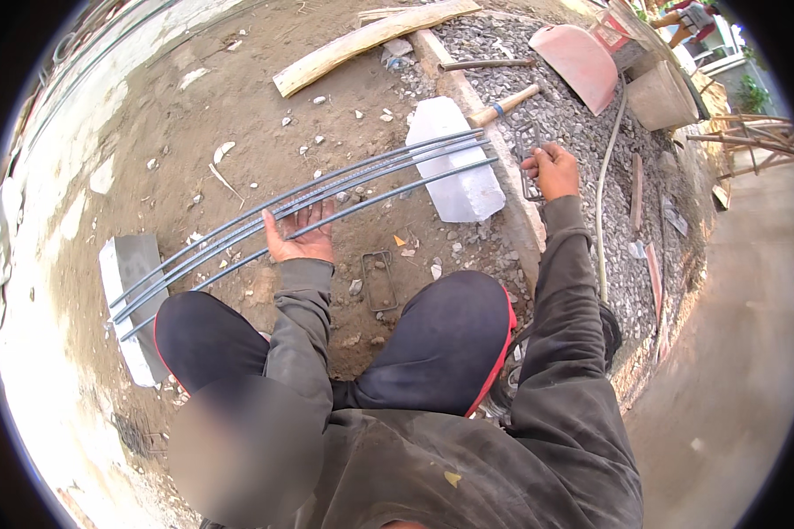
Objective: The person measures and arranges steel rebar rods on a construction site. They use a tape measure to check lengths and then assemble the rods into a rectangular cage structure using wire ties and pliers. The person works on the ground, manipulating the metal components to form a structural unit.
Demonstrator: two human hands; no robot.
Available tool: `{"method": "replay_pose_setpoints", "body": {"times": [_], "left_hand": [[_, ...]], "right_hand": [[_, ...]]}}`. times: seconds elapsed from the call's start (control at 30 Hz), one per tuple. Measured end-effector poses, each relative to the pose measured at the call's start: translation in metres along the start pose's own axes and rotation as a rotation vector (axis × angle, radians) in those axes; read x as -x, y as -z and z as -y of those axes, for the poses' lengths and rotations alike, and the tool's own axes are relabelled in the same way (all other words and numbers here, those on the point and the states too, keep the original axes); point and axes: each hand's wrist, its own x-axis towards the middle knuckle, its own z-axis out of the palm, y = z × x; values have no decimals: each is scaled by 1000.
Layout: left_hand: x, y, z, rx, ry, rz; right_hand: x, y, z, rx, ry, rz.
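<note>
Several long grey steel bars (370, 176) lie side by side across two white blocks, one at the left (131, 300) and one at the right (454, 172). My left hand (300, 234) rests flat on the bars near their middle, fingers spread. My right hand (554, 169) is closed on a stack of rectangular wire stirrups (529, 154), held upright beside the right block. One more wire stirrup (379, 280) lies on the dirt between my knees.
A hammer with a wooden handle (503, 106) and a metal rod (485, 63) lie on the gravel beyond the blocks. A wooden plank (370, 37), a pink shovel blade (578, 62), a concrete curb (503, 176) and a hose (604, 176) are nearby. A paved path runs at right.
</note>
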Motion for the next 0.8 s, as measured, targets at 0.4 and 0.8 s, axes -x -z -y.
{"method": "replay_pose_setpoints", "body": {"times": [0.4, 0.8], "left_hand": [[5, -9, -9, -134, -10, -18], [11, -7, -13, -125, 20, -15]], "right_hand": [[-35, -54, 46, 153, -125, 138], [20, -135, 94, 141, -3, 504]]}}
